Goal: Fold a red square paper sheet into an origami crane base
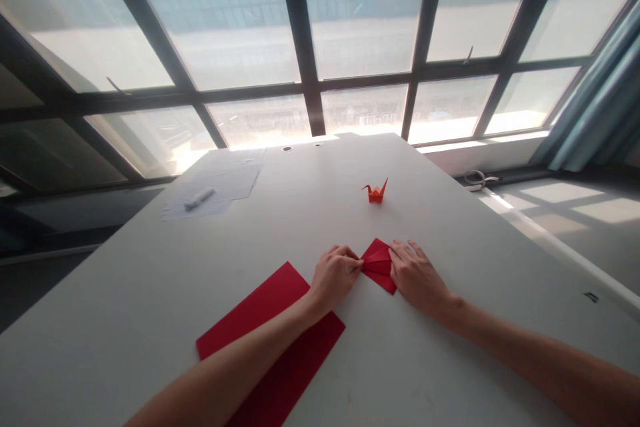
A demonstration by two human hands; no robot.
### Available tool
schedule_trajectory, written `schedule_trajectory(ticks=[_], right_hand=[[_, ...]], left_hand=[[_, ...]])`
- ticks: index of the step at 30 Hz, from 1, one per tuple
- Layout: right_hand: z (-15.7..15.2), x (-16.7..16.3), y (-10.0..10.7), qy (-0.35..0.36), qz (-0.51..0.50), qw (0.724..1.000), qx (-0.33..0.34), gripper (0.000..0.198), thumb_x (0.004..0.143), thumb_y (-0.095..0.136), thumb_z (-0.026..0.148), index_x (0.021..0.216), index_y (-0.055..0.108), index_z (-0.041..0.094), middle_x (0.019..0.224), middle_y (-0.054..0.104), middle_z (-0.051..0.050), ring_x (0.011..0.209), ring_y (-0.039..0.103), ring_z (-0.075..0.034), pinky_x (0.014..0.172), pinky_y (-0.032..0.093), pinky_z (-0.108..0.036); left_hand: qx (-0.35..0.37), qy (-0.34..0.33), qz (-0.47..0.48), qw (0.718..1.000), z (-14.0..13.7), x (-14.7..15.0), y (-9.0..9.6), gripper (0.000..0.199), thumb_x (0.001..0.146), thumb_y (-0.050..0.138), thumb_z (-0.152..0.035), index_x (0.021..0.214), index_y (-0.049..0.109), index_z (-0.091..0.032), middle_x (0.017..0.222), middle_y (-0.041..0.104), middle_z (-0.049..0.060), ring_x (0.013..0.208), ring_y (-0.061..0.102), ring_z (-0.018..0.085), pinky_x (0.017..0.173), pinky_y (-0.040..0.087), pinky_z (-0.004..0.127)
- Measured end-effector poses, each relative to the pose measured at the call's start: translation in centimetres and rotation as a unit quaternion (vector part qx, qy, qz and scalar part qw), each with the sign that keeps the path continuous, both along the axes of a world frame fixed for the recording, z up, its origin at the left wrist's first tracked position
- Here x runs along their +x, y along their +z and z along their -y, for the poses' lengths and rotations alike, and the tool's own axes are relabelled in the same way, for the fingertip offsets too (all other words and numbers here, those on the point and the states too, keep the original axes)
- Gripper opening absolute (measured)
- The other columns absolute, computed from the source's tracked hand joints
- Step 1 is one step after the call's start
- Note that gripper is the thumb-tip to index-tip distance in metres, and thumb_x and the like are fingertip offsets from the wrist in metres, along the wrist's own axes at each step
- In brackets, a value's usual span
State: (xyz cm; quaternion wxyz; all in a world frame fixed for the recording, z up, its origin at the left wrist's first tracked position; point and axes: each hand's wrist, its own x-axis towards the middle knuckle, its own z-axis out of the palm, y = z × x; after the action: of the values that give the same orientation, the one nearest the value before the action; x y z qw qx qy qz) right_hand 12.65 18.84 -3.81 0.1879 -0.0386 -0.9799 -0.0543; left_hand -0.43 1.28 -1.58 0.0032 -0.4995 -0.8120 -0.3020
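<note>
A small piece of folded red origami paper (379, 263) lies on the white table between my two hands, with creases running across it. My left hand (336, 272) pinches its left corner between thumb and fingertips. Over its right side rests my right hand (416, 275), fingers stretched out and pressing the paper flat; they hide that edge. Beneath my left forearm is a stack of larger red paper (260, 310), partly covered by the arm. Farther back stands a finished orange-red paper crane (376, 193).
White sheets (240, 173) lie at the table's far left, with a whitish rolled or crumpled object (199, 198) on them. Large windows rise behind the table (320, 213). On the right are a curtain (590, 107), a coiled cable (480, 179) and a small dark mark (591, 296).
</note>
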Motion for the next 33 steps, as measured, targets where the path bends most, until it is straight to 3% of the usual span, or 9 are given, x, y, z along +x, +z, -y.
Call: schedule_trajectory(ticks=[4, 7, 10, 22, 25, 28, 33], right_hand=[[0.0, 0.1, 0.1, 0.003, -0.004, 1.000, 0.009, 0.039, 0.092, 0.044, 0.012, 0.126, 0.061, 0.005, 0.128, 0.061, -0.022, 0.121, 0.053, -0.030, 0.110, 0.030, -0.046], [0.0, 0.5, 0.9, 0.006, -0.006, 1.000, -0.011, 0.042, 0.092, 0.047, 0.013, 0.132, 0.058, 0.015, 0.130, 0.060, -0.016, 0.118, 0.053, -0.029, 0.107, 0.032, -0.044], [0.1, 0.7, 1.7, 0.037, 0.012, 0.999, -0.024, 0.036, 0.092, 0.050, 0.013, 0.125, 0.062, 0.021, 0.125, 0.063, -0.012, 0.115, 0.053, -0.027, 0.104, 0.032, -0.041], [0.5, 0.3, 1.5, 0.040, 0.022, 0.999, 0.014, 0.028, 0.090, 0.050, 0.007, 0.111, 0.066, 0.014, 0.120, 0.066, -0.014, 0.110, 0.055, -0.027, 0.100, 0.028, -0.042], [0.4, 0.3, 1.5, 0.037, 0.024, 0.999, 0.027, 0.028, 0.089, 0.051, 0.007, 0.112, 0.065, 0.012, 0.119, 0.066, -0.015, 0.110, 0.056, -0.026, 0.100, 0.028, -0.041], [0.4, 0.3, 1.4, 0.032, 0.026, 0.999, 0.034, 0.027, 0.088, 0.051, 0.007, 0.110, 0.066, 0.012, 0.119, 0.067, -0.014, 0.109, 0.057, -0.026, 0.100, 0.029, -0.040], [0.3, 0.2, 1.2, 0.032, 0.024, 0.998, 0.040, 0.027, 0.088, 0.052, 0.007, 0.110, 0.067, 0.012, 0.119, 0.067, -0.014, 0.108, 0.059, -0.026, 0.099, 0.031, -0.040]], left_hand=[[0.002, -0.002, -0.015, 1.000, 0.0, -0.1, -0.1, 0.016, 0.091, 0.062, -0.026, 0.091, 0.078, -0.030, 0.090, 0.070, 0.002, 0.089, 0.059, 0.019, 0.083, 0.046, 0.031], [-0.002, -0.005, -0.023, 1.000, 0.0, -0.1, -0.2, 0.016, 0.090, 0.063, -0.024, 0.092, 0.078, -0.031, 0.090, 0.070, 0.001, 0.090, 0.059, 0.018, 0.083, 0.046, 0.030], [-0.009, -0.008, -0.026, 1.000, 0.0, -0.2, -0.1, 0.016, 0.090, 0.063, -0.024, 0.090, 0.078, -0.030, 0.090, 0.069, 0.001, 0.089, 0.059, 0.018, 0.081, 0.045, 0.029], [-0.016, -0.007, -0.045, 0.999, 0.0, -0.1, -0.2, 0.017, 0.092, 0.060, -0.025, 0.087, 0.077, -0.028, 0.089, 0.068, 0.000, 0.086, 0.059, 0.017, 0.080, 0.046, 0.029], [-0.014, -0.007, -0.049, 0.999, 0.1, -0.1, -0.2, 0.020, 0.090, 0.061, -0.022, 0.105, 0.073, -0.028, 0.097, 0.068, 0.001, 0.092, 0.060, 0.018, 0.085, 0.048, 0.030], [-0.010, -0.006, -0.061, 0.998, 0.3, 0.1, 0.0, 0.040, 0.090, 0.059, -0.018, 0.130, 0.058, -0.026, 0.112, 0.065, 0.004, 0.101, 0.060, 0.020, 0.090, 0.049, 0.031], [-0.018, -0.016, -0.103, 0.994, 0.5, 0.6, 0.4, 0.034, 0.096, 0.048, -0.014, 0.126, 0.060, -0.026, 0.114, 0.065, 0.004, 0.105, 0.058, 0.019, 0.091, 0.049, 0.033]])
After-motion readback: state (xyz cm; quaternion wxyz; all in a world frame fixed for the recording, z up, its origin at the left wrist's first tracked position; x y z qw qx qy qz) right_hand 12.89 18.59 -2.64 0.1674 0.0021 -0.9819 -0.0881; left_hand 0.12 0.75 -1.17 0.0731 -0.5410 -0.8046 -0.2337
